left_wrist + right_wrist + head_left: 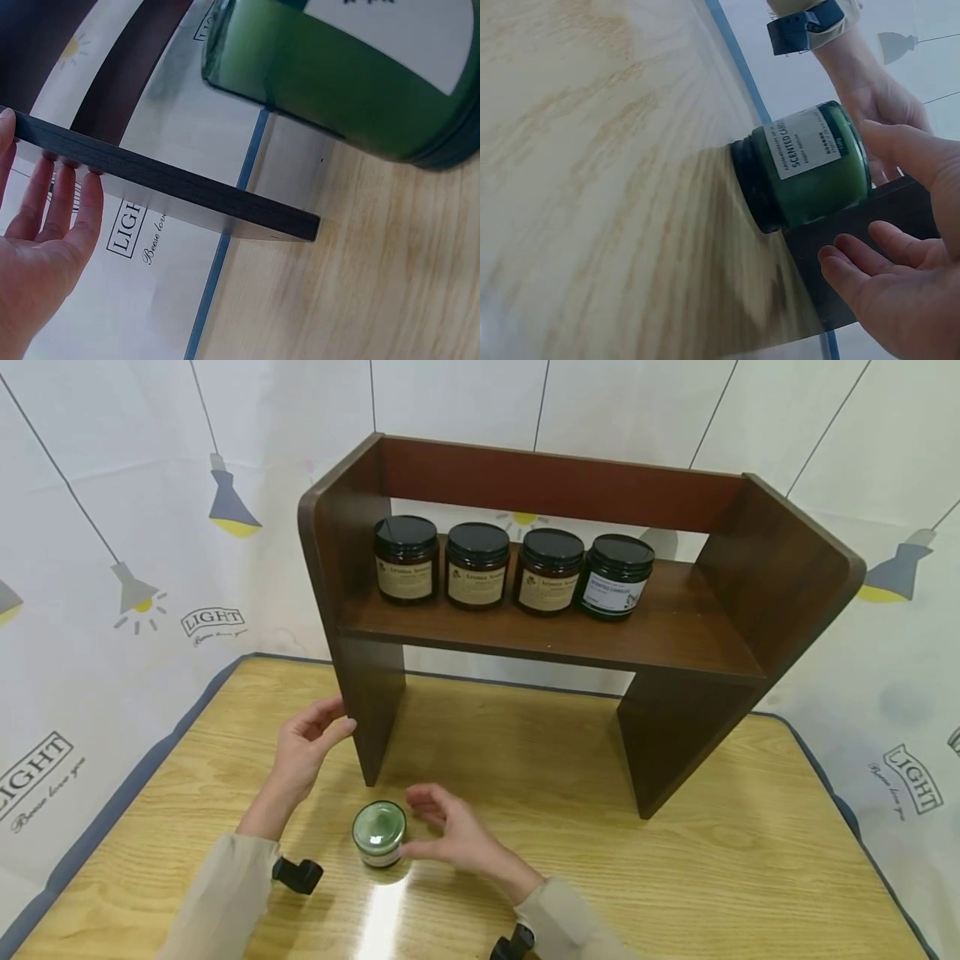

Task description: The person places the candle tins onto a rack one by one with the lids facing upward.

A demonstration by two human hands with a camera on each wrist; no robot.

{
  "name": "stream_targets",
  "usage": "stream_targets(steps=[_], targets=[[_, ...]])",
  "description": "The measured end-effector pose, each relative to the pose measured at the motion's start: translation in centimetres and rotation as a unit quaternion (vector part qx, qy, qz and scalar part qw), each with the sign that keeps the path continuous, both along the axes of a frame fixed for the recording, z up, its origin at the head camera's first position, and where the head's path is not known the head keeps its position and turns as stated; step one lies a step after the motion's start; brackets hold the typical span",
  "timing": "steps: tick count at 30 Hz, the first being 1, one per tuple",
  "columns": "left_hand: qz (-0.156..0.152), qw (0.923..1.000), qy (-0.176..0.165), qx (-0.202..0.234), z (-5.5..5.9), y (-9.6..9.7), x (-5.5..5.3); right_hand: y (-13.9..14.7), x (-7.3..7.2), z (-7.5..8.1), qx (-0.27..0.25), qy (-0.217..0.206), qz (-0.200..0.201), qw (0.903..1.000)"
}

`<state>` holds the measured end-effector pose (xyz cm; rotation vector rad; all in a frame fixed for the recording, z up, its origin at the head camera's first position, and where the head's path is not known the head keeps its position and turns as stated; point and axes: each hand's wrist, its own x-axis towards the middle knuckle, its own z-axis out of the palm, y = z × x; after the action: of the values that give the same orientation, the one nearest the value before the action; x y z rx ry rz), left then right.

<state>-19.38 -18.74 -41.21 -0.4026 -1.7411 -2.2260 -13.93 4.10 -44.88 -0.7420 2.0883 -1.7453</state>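
A green glass scented-candle jar (379, 828) stands upside down on the table, its black lid against the wood and its white label (802, 142) visible in the right wrist view. My right hand (457, 835) is just right of it, thumb tip close to the glass, fingers spread and relaxed; whether the thumb touches it I cannot tell. My left hand (307, 747) pinches the left side panel of a dark brown wooden shelf (555, 647). In the left wrist view, its fingertips (91, 187) press one face, with the thumb on the other side.
On the shelf board stand three brown jars with tan labels (476, 567) and a green scented-candle jar with a white label (617, 577), all black-lidded. The wooden table (720, 877) has a blue edge. Behind hangs a white cloth printed with lamps (225, 410).
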Motion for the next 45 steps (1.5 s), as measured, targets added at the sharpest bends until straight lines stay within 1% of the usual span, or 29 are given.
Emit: stream_targets(steps=[7,8,9,11,12,15,16,18,21,25,33,40,42,45], targets=[[-0.003,0.9998,0.018,-0.004,-0.1,0.1,-0.2,-0.6,0.1,-0.6,0.013,-0.009,0.0,0.9999],[-0.006,0.9997,0.022,-0.002,-0.1,0.1,-0.3,-0.7,0.1,-0.7,0.012,-0.008,0.001,0.9999],[-0.018,0.9992,0.034,0.006,-0.5,-0.1,-0.5,-0.8,0.1,-0.8,0.01,-0.008,0.002,0.9999],[-0.019,0.9991,0.038,0.002,-0.6,-0.1,-0.6,-0.9,0.2,-1.0,0.005,-0.008,0.005,0.9999],[-0.018,0.9991,0.037,-0.002,-0.6,-0.1,-0.6,-1.0,0.2,-1.0,0.002,-0.007,0.008,0.9999],[-0.017,0.9993,0.033,0.002,-0.5,0.0,-0.6,-1.4,0.2,-1.3,-0.008,-0.006,0.015,0.9998],[-0.006,0.9997,0.022,-0.006,-0.1,0.2,-0.3,-1.5,0.2,-1.4,-0.01,-0.006,0.016,0.9998],[-0.005,0.9999,0.016,-0.002,0.2,0.3,-0.2,-1.7,0.2,-1.4,-0.016,-0.007,0.016,0.9997],[-0.008,0.9998,0.016,0.006,0.4,0.4,-0.1,-2.0,0.3,-1.5,-0.027,-0.008,0.016,0.9995],[-0.008,0.9997,0.02,0.009,0.3,0.4,-0.1,-2.4,0.3,-1.6,-0.031,-0.005,0.01,0.9995],[-0.007,0.9998,0.017,0.012,0.1,0.3,-0.1,-2.9,0.4,-2.1,-0.007,0.012,-0.018,0.9997],[-0.009,0.9997,0.017,0.013,0.0,0.3,0.0,-2.9,0.4,-2.4,0.015,0.042,-0.034,0.9984],[-0.011,0.9997,0.016,0.014,0.0,0.2,0.0,-2.8,0.4,-2.5,0.015,0.043,-0.037,0.9983],[-0.01,0.9998,0.014,0.01,0.0,0.1,0.1,-2.6,0.4,-2.6,0.007,0.03,-0.041,0.9987]])
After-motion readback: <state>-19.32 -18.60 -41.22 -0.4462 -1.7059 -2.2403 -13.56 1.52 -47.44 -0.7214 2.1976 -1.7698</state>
